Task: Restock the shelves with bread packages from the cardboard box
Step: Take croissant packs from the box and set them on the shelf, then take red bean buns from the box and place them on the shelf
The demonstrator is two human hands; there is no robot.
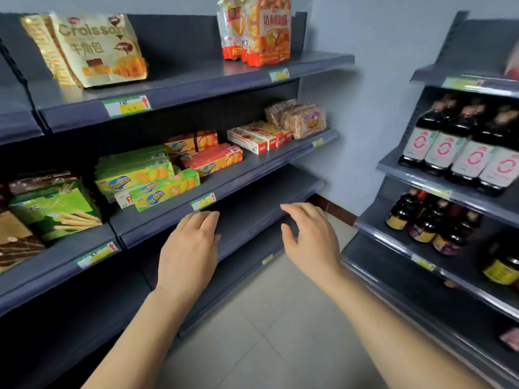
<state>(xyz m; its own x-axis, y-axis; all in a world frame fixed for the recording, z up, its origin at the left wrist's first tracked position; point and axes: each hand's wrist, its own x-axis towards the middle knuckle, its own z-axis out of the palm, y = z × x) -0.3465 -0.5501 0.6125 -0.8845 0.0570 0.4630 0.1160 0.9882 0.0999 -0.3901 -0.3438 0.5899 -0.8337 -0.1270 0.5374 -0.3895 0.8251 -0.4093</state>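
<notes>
Left hand (191, 248): grip released, fingers relaxed, holds nothing, hovers before front edge of bare lower shelf (252, 211). Right hand (311, 242): grip also released, empty, thumb spread apart.

Bread on shelves: croissant bag (101, 49) and orange packages (261, 32) on top shelf (196, 88); wrapped bread packs (300, 119) at right end of middle shelf (266, 161).

Judgement: restocking partly done, lower shelf not yet filled.

Cardboard box out of view. Print on price labels (126, 105) blurred. Bottles (449, 147) at right cut off by frame edge.
</notes>
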